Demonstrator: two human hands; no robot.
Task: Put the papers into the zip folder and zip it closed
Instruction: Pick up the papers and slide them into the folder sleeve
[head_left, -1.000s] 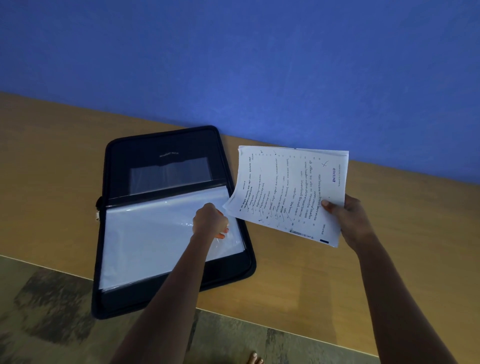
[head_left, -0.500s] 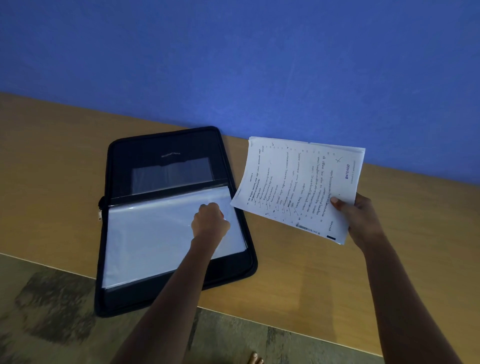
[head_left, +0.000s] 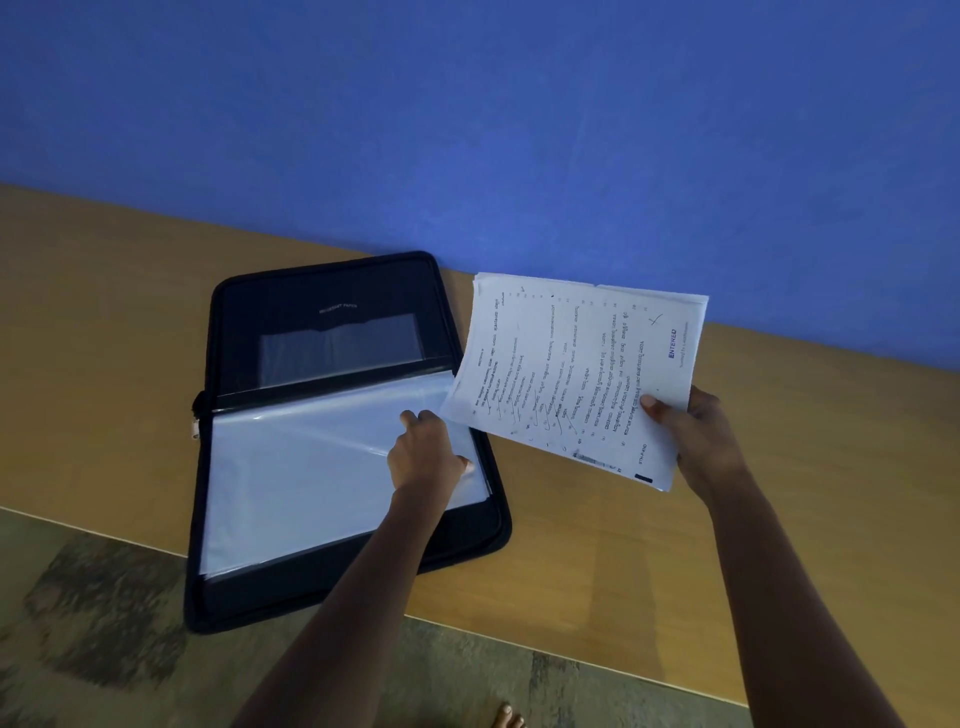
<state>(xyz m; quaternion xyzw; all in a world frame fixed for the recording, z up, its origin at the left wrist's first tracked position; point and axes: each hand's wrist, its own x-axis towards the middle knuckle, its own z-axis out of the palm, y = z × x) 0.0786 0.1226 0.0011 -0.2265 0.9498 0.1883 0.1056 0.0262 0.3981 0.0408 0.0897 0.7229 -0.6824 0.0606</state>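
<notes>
Mottled stone floor (head_left: 104, 623) nearest, bare toes (head_left: 506, 716) at the bottom edge, then a smooth wooden tabletop (head_left: 779, 545) against a matte blue wall (head_left: 467, 104)

Black zip folder (head_left: 332, 587) lying open and flat, near corner overhanging the table edge, glossy clear plastic sleeves (head_left: 301, 478) covering its lower half

Left hand (head_left: 423, 457) reaching forward, knuckles up, fingers curled, thumb and fingertips pinching the right edge of the top sleeve

Right hand (head_left: 698, 441) raised just right of the folder, fingers clasped on a stack of printed papers (head_left: 576, 374), thumb on top, sheets tilted, lower left corner overlapping the folder's right edge
</notes>
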